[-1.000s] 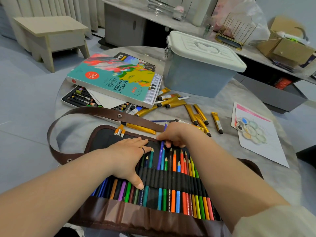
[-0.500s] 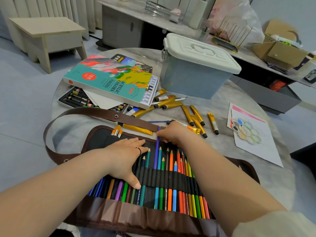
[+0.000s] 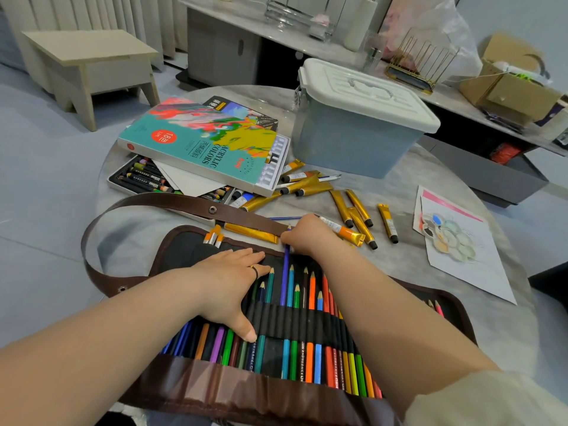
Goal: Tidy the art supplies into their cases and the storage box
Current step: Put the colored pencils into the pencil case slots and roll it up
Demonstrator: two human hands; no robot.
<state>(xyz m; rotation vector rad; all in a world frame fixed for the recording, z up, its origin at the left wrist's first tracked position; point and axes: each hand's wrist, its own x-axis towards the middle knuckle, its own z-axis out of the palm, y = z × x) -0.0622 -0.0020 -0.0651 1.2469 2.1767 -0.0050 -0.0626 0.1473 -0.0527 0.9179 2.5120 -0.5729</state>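
Pencils (image 3: 310, 358) are sitting in a row under the black elastic band of the brown roll-up case (image 3: 246, 395), which is lying open at the near edge of the round table (image 3: 399, 256). Left hand (image 3: 227, 281) is lying flat on the case, fingers straight, pressing on the left part of the row with the thumb reaching down to the band. Right hand (image 3: 307, 236) is just beyond it, fingers curling round the top end of a purple pencil (image 3: 285, 272) that's sticking up taller than its neighbours, its lower end going under the band (can't tell how far in).

The case's brown strap (image 3: 159, 201) is looping out to the left and running across to the right hand. A few orange brush ends (image 3: 213, 237) are poking out of the case's far left corner. Past the strap, gold paint tubes (image 3: 358, 210) are lying scattered on the table, and a painted sheet (image 3: 461, 256) is lying off to the right. Further back on the left, the acrylic colours box (image 3: 196, 142) is resting partly over an open tin of pastels (image 3: 138, 176). At the far side the blue storage box (image 3: 350, 142) is sitting with its white lid (image 3: 368, 93) on.
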